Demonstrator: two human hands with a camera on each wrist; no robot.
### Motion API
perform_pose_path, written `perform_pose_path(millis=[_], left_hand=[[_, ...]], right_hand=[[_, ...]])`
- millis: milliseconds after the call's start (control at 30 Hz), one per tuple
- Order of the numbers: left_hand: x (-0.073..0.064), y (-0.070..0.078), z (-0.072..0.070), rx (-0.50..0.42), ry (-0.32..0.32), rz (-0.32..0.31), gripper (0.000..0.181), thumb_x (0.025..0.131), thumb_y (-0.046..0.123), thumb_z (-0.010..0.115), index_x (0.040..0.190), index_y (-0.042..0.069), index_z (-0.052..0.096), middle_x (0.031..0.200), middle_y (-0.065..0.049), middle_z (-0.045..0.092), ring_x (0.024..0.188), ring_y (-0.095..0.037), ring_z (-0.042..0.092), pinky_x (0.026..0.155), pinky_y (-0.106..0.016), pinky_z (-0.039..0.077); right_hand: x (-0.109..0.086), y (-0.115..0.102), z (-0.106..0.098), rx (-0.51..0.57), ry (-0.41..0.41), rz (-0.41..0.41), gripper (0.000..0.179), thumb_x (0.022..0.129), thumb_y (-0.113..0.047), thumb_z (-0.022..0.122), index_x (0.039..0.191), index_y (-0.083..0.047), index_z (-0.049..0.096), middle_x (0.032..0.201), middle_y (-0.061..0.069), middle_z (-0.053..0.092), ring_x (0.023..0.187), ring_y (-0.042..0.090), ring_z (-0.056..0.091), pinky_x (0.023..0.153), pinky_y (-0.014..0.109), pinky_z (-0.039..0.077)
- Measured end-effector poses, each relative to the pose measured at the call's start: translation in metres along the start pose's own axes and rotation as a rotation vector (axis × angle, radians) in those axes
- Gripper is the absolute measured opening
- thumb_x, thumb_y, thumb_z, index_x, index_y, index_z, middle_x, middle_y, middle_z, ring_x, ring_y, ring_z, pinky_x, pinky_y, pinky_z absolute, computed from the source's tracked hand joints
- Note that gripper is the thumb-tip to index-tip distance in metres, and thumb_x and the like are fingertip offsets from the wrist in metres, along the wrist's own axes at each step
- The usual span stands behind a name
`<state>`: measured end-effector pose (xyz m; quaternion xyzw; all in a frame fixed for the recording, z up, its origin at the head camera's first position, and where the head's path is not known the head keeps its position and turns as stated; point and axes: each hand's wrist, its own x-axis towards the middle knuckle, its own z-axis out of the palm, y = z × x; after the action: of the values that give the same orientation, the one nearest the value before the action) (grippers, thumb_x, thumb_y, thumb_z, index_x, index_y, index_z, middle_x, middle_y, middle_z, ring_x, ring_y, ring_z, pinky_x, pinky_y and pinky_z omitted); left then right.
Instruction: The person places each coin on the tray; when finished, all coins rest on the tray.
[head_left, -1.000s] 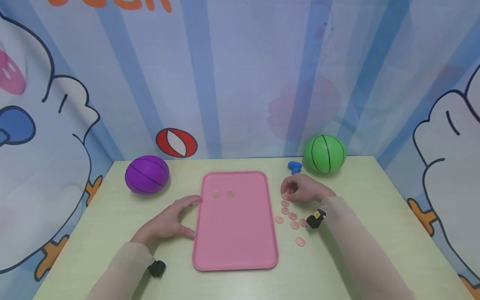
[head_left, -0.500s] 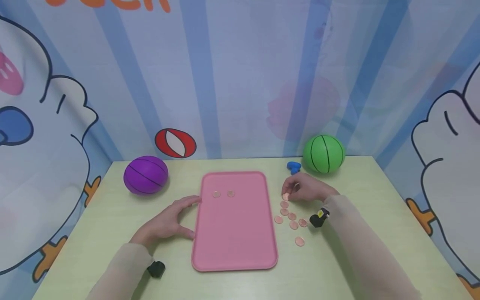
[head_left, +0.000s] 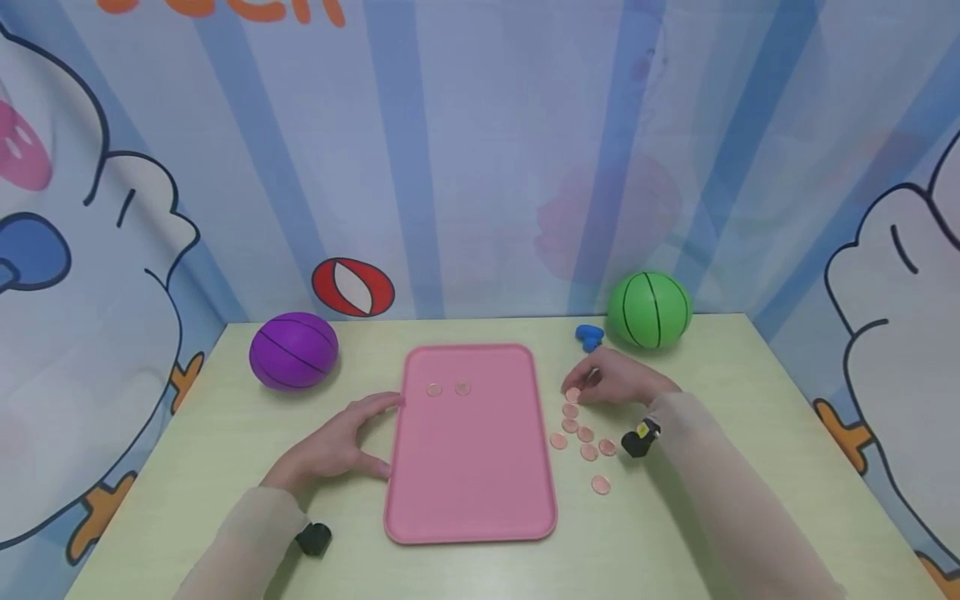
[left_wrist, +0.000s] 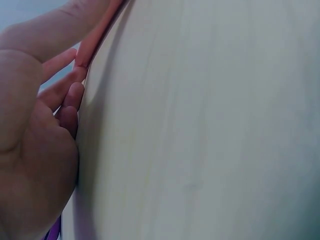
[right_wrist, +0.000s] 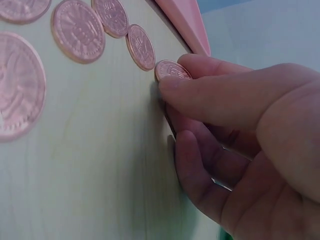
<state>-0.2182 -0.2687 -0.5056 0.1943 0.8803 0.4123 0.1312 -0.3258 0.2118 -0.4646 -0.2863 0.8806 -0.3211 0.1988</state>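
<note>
A pink tray [head_left: 471, 467] lies flat on the table, with two small coins, one of them this coin [head_left: 434, 389], near its far left part. My left hand [head_left: 341, 442] rests at the tray's left rim, thumb and fingers spread and touching the edge. To the right of the tray, my right hand [head_left: 611, 377] pinches a copper coin [right_wrist: 172, 69] between thumb and index finger, low over the table. Several more copper coins, such as this coin [head_left: 600, 485], lie loose from there toward the front.
A purple ball [head_left: 294, 351] stands at the back left of the table [head_left: 360, 567]. At the back right are a green ball [head_left: 649, 310] and a small blue object [head_left: 589, 336]. A printed cloth [head_left: 480, 167] rises behind the table.
My right hand has shifted slightly to the right, and the coin at its fingertips shows more fully. My left hand and the tray have stayed in place.
</note>
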Motion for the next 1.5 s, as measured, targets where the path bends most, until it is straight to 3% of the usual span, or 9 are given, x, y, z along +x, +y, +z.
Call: perform_pose_path(millis=[467,900,1067,1333,1500], left_hand=[[-0.0003,0.0004,-0.0005,-0.019,0.000,-0.001,0.113,0.066,0.039,0.100,0.162,0.026,0.042,0.170,-0.002,0.034,0.158,-0.036,0.023,0.127,-0.068,0.015],[-0.0010,-0.0003,-0.0008,-0.026,0.002,0.008,0.113,0.065,0.039,0.100,0.162,0.024,0.042,0.170,-0.003,0.034,0.159,-0.037,0.022,0.126,-0.069,0.014],[-0.0007,-0.0009,-0.0002,-0.038,0.003,0.019,0.113,0.065,0.038,0.100,0.162,0.023,0.042,0.170,-0.003,0.034,0.159,-0.036,0.022,0.126,-0.069,0.012],[-0.0002,-0.0001,-0.0005,-0.029,0.003,0.011,0.114,0.065,0.038,0.100,0.162,0.024,0.042,0.170,-0.004,0.034,0.159,-0.037,0.022,0.126,-0.069,0.013],[0.0005,0.0002,-0.0002,-0.028,-0.001,-0.005,0.114,0.065,0.038,0.100,0.162,0.025,0.042,0.170,-0.002,0.033,0.159,-0.036,0.022,0.127,-0.068,0.013]], right_hand=[[0.0015,0.0015,-0.0016,-0.005,-0.024,0.002,0.028,0.087,-0.003,0.081,0.115,-0.007,0.081,0.101,0.001,0.079,0.094,0.015,0.069,0.089,0.033,0.059],[-0.0006,0.0017,0.0013,-0.056,-0.015,-0.062,0.024,0.091,-0.004,0.079,0.114,-0.006,0.078,0.102,0.000,0.077,0.093,0.014,0.067,0.091,0.035,0.059],[-0.0027,0.0039,0.0016,-0.038,-0.006,-0.098,0.022,0.091,-0.004,0.079,0.112,-0.006,0.078,0.102,0.000,0.076,0.094,0.015,0.067,0.089,0.034,0.059],[-0.0050,-0.0005,0.0021,0.012,0.002,-0.054,0.022,0.092,-0.009,0.080,0.114,-0.010,0.078,0.104,-0.001,0.076,0.097,0.017,0.068,0.091,0.036,0.057],[-0.0042,-0.0060,0.0035,0.046,0.000,-0.078,0.024,0.092,-0.007,0.079,0.116,-0.008,0.077,0.104,0.000,0.077,0.097,0.019,0.069,0.091,0.036,0.057]])
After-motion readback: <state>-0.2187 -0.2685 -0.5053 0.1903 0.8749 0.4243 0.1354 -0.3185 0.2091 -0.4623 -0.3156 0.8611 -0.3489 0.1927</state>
